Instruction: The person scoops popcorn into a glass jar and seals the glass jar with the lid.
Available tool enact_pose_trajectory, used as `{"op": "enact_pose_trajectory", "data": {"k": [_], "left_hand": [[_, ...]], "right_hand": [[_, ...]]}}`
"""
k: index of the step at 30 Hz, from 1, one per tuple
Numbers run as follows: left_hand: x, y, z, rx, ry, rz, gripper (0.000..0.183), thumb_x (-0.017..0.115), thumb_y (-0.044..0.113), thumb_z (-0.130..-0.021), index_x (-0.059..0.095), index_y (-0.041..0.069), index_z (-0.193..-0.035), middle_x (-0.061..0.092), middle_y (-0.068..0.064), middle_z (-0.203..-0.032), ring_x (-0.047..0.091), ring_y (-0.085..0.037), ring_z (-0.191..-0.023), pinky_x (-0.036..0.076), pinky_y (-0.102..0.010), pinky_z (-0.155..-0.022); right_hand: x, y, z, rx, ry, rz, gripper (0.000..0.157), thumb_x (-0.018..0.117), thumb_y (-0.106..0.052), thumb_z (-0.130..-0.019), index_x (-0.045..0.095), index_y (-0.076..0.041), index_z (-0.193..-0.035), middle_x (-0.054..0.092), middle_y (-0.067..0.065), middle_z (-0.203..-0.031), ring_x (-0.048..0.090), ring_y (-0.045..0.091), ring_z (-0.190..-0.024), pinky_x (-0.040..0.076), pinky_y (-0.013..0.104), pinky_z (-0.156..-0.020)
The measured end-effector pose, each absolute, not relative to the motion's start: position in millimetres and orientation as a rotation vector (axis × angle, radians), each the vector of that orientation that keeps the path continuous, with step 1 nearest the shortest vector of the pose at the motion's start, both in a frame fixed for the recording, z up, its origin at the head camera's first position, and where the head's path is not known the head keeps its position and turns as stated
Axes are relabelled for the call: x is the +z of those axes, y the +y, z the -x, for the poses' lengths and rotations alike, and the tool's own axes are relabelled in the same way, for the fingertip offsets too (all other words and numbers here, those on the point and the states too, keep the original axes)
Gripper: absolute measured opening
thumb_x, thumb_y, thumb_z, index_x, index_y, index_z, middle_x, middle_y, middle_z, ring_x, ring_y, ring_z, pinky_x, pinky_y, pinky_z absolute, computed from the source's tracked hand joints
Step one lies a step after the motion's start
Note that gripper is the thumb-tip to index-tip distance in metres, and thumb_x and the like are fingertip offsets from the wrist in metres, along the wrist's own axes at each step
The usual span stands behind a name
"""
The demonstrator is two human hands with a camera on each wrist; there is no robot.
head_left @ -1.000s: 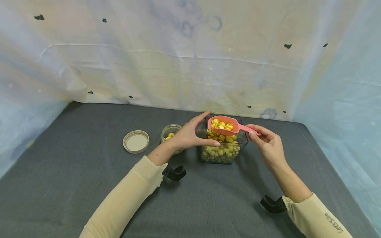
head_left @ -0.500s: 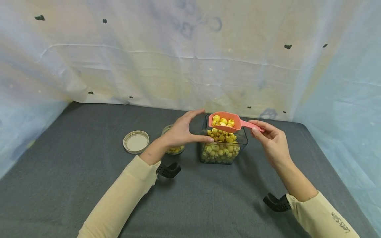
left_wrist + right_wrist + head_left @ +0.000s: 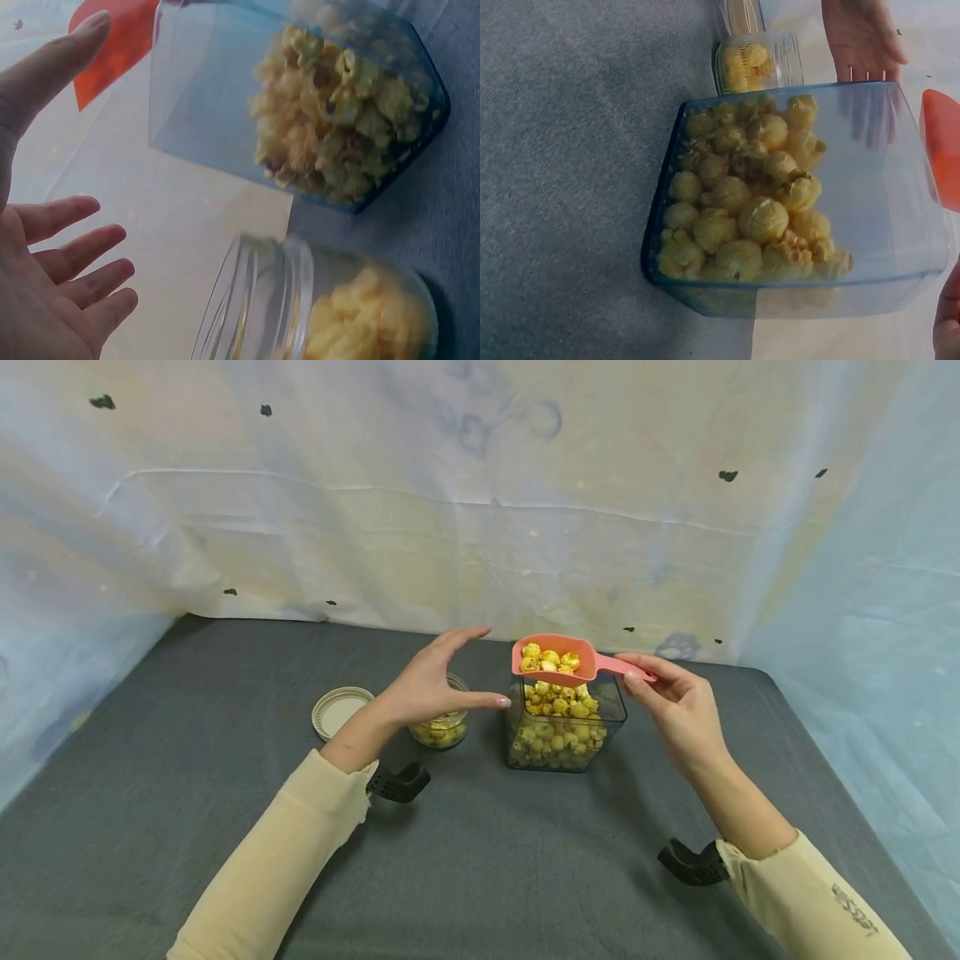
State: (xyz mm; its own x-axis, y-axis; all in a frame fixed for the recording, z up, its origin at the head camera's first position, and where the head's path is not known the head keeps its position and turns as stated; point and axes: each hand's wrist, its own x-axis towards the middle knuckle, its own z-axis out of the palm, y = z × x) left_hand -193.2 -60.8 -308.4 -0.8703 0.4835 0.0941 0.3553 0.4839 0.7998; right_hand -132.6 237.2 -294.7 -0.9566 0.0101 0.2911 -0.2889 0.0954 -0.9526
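The left hand [image 3: 426,686] is now farther left, its thumb no longer over the clear container [image 3: 612,703] but just beside it; it now hides part of the lid [image 3: 337,710], while more of the jar's [image 3: 447,727] lower right shows. The pink scoop [image 3: 555,677] sits higher and slightly farther left

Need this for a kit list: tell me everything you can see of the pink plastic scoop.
The pink, plastic-looking scoop has a rounded bowl and a slim handle. The bowl, open side up, carries yellow popcorn pieces. It is held roughly level above the transparent, dark-tinted rectangular container, bowl toward the person's left. The right hand pinches the handle; whether the scoop touches the container I cannot tell.
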Motion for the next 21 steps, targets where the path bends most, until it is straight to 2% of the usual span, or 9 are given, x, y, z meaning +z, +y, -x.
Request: {"op": "enact_pose_trajectory", "data": {"k": [9, 15, 21], "left_hand": [[-311.1, -82.2, 192.0, 1.304, 2.638, -0.707, 0.094, 0.08, 0.049, -0.073, 0.029, 0.032, -0.15, 0.024, 0.0, -0.157, 0.025, -0.026, -0.144, 0.028, -0.059, -0.111], [-315.7, -93.4, 190.3, 1.292, 2.649, -0.712, 0.094, 0.081, 0.047, -0.073, 0.03, 0.031, -0.15, 0.025, -0.001, -0.156, 0.026, -0.026, -0.143, 0.028, -0.059, -0.111], [-320.5, -101.4, 188.7, 1.329, 2.608, -0.66, 0.094, 0.081, 0.049, -0.072, 0.029, 0.036, -0.149, 0.025, 0.002, -0.156, 0.024, -0.025, -0.144, 0.027, -0.06, -0.111]], "right_hand": [[-289.9, 226.2, 135.4, 1.947, -2.16, -0.329, 0.02, 0.062, -0.005, -0.092, 0.071, -0.009, -0.11, 0.065, -0.004, -0.095, 0.063, 0.005, -0.076, 0.052, 0.015, -0.072], [-288.2, 219.7, 137.2, 1.958, -2.175, -0.329, 0.02, 0.063, -0.006, -0.092, 0.072, -0.011, -0.109, 0.065, -0.005, -0.098, 0.064, 0.003, -0.076, 0.053, 0.014, -0.07], [-286.5, 214.4, 137.7, 1.958, -2.218, -0.285, 0.02, 0.063, -0.006, -0.093, 0.071, -0.016, -0.108, 0.063, -0.006, -0.099, 0.063, 0.002, -0.079, 0.054, 0.014, -0.072]]}}
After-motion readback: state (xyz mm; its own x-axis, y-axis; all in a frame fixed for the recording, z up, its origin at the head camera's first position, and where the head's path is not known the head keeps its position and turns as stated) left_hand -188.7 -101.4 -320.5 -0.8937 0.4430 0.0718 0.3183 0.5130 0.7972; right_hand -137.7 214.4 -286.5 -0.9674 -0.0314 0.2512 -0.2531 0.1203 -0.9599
